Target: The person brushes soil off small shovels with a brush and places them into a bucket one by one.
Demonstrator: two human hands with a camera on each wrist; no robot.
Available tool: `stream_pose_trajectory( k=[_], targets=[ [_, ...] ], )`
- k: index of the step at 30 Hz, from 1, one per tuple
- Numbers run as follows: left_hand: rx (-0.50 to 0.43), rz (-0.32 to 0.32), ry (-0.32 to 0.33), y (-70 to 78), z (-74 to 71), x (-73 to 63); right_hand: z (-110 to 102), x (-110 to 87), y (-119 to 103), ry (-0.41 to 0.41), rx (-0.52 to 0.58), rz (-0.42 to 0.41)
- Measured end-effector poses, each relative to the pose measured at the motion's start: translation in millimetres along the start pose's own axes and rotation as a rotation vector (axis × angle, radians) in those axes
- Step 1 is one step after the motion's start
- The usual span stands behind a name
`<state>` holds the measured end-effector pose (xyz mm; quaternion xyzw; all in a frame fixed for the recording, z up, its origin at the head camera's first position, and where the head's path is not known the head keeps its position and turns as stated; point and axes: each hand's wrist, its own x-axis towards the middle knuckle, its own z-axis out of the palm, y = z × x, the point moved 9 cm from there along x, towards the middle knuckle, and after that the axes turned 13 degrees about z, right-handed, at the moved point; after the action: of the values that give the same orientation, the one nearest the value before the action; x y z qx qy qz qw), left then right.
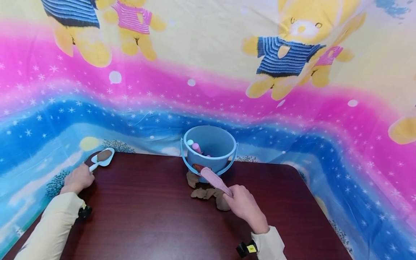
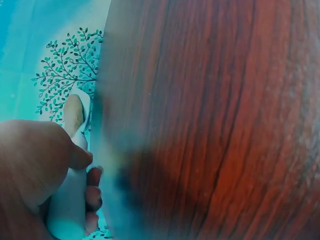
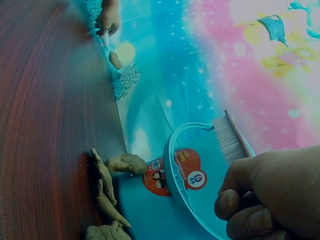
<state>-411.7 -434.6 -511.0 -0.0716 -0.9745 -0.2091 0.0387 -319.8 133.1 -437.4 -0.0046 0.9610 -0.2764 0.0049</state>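
Note:
At the table's far left corner, my left hand (image 1: 78, 179) grips the handle of a small white toy shovel (image 2: 84, 102). A brown clay-like lump (image 1: 104, 155) lies in its scoop. My right hand (image 1: 245, 206) holds a pink-backed brush (image 1: 213, 179) by its handle; pale bristles (image 3: 229, 139) show in the right wrist view. The brush is in front of a blue bucket (image 1: 218, 163) with its handle lowered. Several brown clay-like pieces (image 1: 203, 194) lie below the brush, before the bucket. Whether the brush touches the bucket I cannot tell.
Pink and pale green toy ends (image 1: 196, 147) show inside the bucket. The dark red-brown table (image 1: 146, 216) has its back edge against a printed cloth (image 1: 156, 90) with bears and snowflakes. A rounded table corner lies at the far right.

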Motion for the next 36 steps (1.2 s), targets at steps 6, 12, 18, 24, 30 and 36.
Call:
stream_pose_trajectory(
  k=[6, 12, 18, 24, 30, 36],
  targets=[
    [0.040, 0.104, 0.076, 14.4, -9.2, -1.2, -2, 0.2, 0, 0.005, -0.003, 0.006],
    [0.114, 0.200, 0.133, 39.5, -19.7, -4.5, -3, -0.5, 0, 0.004, 0.011, 0.013],
    [0.148, 0.293, 0.159, 78.9, -30.8, -8.6, -3, -0.6, 0, 0.002, 0.019, 0.022],
    [0.169, 0.403, 0.150, 123.1, -40.1, -14.7, -4, -0.3, 1, 0.000, 0.027, 0.027],
    [0.162, 0.534, 0.101, 173.4, -43.4, -23.2, -5, -0.8, 1, -0.005, 0.040, 0.024],
    [0.164, 0.626, 0.051, 221.5, -35.4, -29.2, -7, -3.8, -4, 0.000, 0.053, 0.018]
  ],
)
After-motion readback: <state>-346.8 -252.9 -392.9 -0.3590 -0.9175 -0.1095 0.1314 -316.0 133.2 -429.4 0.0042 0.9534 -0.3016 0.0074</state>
